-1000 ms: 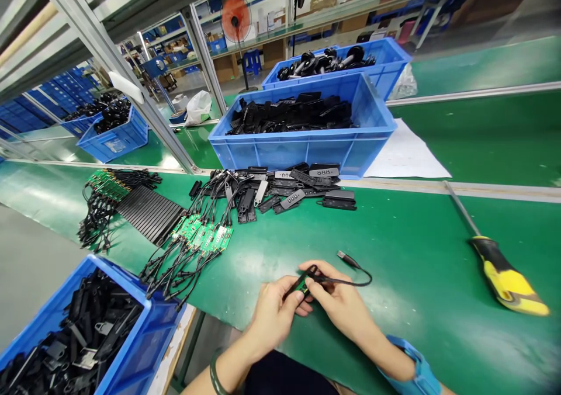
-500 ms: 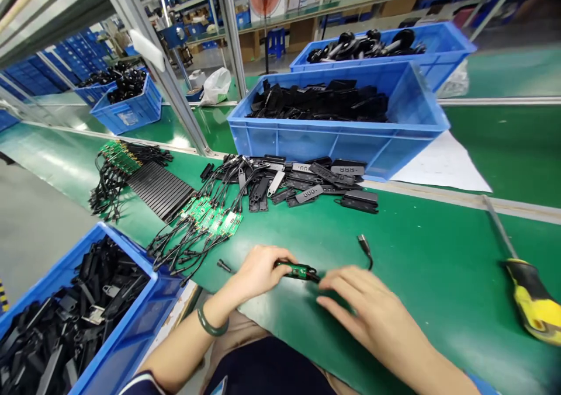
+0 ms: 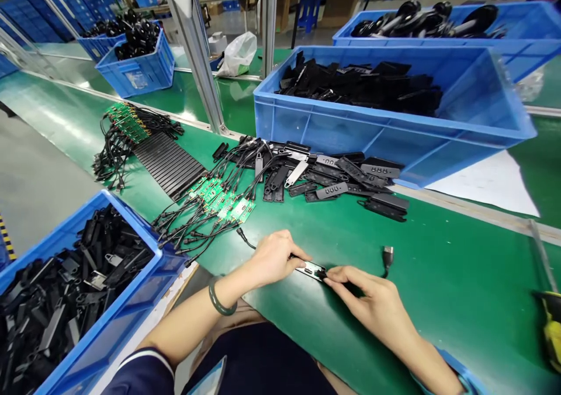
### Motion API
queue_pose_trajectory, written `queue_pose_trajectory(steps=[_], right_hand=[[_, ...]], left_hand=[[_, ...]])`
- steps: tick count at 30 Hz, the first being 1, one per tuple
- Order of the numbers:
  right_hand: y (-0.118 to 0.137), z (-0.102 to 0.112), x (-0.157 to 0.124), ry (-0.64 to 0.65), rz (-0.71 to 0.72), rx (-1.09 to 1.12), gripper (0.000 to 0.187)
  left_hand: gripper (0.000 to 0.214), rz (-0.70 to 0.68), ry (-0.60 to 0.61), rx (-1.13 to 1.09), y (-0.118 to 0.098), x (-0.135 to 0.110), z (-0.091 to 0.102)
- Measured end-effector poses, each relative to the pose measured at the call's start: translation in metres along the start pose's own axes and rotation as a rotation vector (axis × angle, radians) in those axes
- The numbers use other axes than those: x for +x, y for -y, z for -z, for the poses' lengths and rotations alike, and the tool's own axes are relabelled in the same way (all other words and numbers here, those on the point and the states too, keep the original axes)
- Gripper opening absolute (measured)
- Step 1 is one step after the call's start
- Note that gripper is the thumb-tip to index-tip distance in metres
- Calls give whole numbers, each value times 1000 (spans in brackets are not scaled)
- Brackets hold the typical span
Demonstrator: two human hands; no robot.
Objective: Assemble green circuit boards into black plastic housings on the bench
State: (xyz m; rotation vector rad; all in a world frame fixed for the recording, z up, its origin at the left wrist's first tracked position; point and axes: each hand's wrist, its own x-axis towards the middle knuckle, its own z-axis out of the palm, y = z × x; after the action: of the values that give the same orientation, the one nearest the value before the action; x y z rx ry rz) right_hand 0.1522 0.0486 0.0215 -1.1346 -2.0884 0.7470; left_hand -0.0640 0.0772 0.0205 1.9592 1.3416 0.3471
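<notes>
Between my hands a small circuit board (image 3: 310,268) lies in a narrow black casing, low over the green bench. My left hand (image 3: 277,257) grips its left end between thumb and fingers. At the other end, my right hand (image 3: 370,295) pinches the black cable (image 3: 321,274) where it meets the board. A USB plug (image 3: 388,256) on a black lead sticks up beyond my right hand; part of that lead is hidden behind the fingers. Left of my left hand, a round black connector (image 3: 241,231) on a thin lead rests on the bench.
Wired green boards (image 3: 221,199) and a row of black casings (image 3: 169,164) lie to the left. Loose casing parts (image 3: 326,176) are heaped before a blue bin (image 3: 385,129). Another blue bin (image 3: 151,281) stands at lower left. A yellow-and-black screwdriver (image 3: 553,325) lies at far right.
My right hand has closed its fingers on the cable at the board's right end. The board has turned so its face shows paler. The whole view has shifted and moved closer.
</notes>
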Motion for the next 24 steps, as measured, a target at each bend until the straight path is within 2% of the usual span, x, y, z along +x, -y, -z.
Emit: queue_pose_trajectory(steps=[5,9,13,17,21,24], right_hand=[[-6,5,-6,-28,86,-116,12],[-13,7,-14,9,258,-240,29],[-15,4,-18,-25,353,-336,35],[-7,-1,-19,-56,407,-476,33],[0,-3,-15,-7,416,-658,38],[-4,2,-9,29,385,-637,39]], left_hand=[[20,7,8,7,-2,-1,0],[20,10,10,-6,-3,-1,0],[21,29,14,-24,-3,-1,0],[20,42,14,-19,-4,-2,0],[20,40,20,-12,-4,-2,2],[21,38,11,-12,-4,-1,2]])
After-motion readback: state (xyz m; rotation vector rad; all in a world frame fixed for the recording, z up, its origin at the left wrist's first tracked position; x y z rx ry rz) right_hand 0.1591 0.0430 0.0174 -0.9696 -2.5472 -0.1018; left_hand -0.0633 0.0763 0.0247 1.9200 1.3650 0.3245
